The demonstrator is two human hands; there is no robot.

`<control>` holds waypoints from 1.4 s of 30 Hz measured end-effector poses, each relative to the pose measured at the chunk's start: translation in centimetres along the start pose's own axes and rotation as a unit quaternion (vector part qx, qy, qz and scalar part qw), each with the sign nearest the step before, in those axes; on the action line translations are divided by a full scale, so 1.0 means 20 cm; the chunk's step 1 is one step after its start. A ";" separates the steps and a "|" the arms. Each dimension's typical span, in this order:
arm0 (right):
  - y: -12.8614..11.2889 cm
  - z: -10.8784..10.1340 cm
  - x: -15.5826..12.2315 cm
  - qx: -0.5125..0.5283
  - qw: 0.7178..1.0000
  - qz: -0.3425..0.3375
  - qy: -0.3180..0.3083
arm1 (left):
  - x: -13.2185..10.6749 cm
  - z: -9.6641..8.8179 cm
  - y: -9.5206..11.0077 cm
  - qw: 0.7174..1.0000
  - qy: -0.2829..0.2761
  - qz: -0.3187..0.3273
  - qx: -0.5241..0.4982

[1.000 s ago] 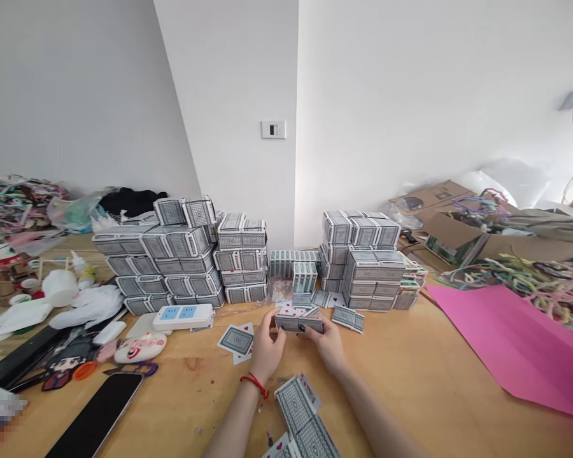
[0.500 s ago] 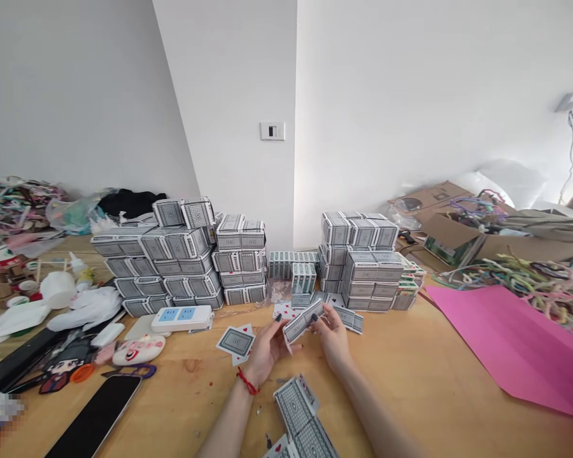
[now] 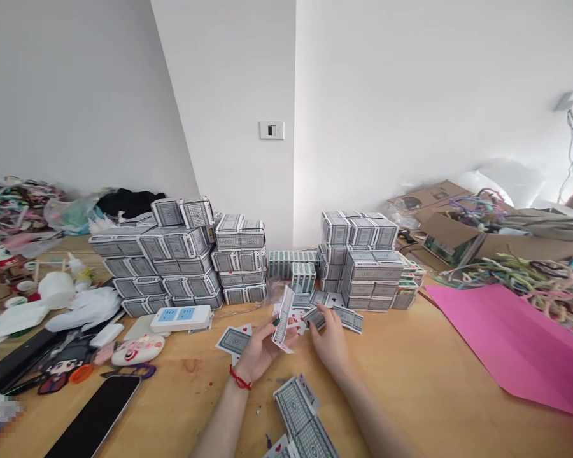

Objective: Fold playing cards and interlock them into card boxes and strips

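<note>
Both forearms reach forward from the lower edge over a wooden tabletop, a red cord bracelet circling the left wrist. The left hand, palm turned inward and up, holds a folded playing card between its dark-nailed thumb and its fingers, the piece raised on end at a slight tilt near the table's middle. The right hand, palm down with fingers bent, touches a second patterned card just beside it; whether it is pinched cannot be told. Between the forearms sits a block of folded cards, while larger card stacks stand beyond, at left and right. Red heart pips show on a face-up card near the left hand; any print on the green-and-white boxes behind is too small to read.
</note>
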State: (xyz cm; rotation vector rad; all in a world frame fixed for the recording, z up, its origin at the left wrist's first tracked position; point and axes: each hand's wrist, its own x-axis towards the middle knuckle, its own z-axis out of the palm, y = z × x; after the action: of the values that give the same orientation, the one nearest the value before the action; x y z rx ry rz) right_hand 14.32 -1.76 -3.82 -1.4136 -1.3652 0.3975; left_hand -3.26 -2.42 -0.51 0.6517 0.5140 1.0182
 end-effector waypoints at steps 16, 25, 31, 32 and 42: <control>0.00 -0.01 0.02 0.023 1.000 0.019 -0.006 | 0.05 -0.03 -0.02 0.982 0.123 0.123 -0.074; -0.06 -0.01 0.02 0.391 0.899 0.189 -0.058 | 0.05 0.01 -0.02 0.979 0.149 0.115 -0.081; -0.06 -0.02 0.02 0.494 0.840 0.213 -0.074 | 0.04 0.02 -0.02 0.979 0.155 0.102 -0.088; -0.06 -0.02 0.02 0.498 0.837 0.215 -0.073 | 0.04 0.02 -0.02 0.979 0.154 0.099 -0.088; -0.09 -0.01 0.01 0.526 0.819 0.211 -0.091 | 0.04 0.02 -0.03 0.982 0.146 0.076 -0.093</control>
State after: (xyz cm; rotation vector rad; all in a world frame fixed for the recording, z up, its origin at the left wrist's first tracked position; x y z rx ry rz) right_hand 13.64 -2.13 -2.06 -0.6971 -0.6901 1.3684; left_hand -2.36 -1.89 -0.74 0.3806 0.6215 1.2999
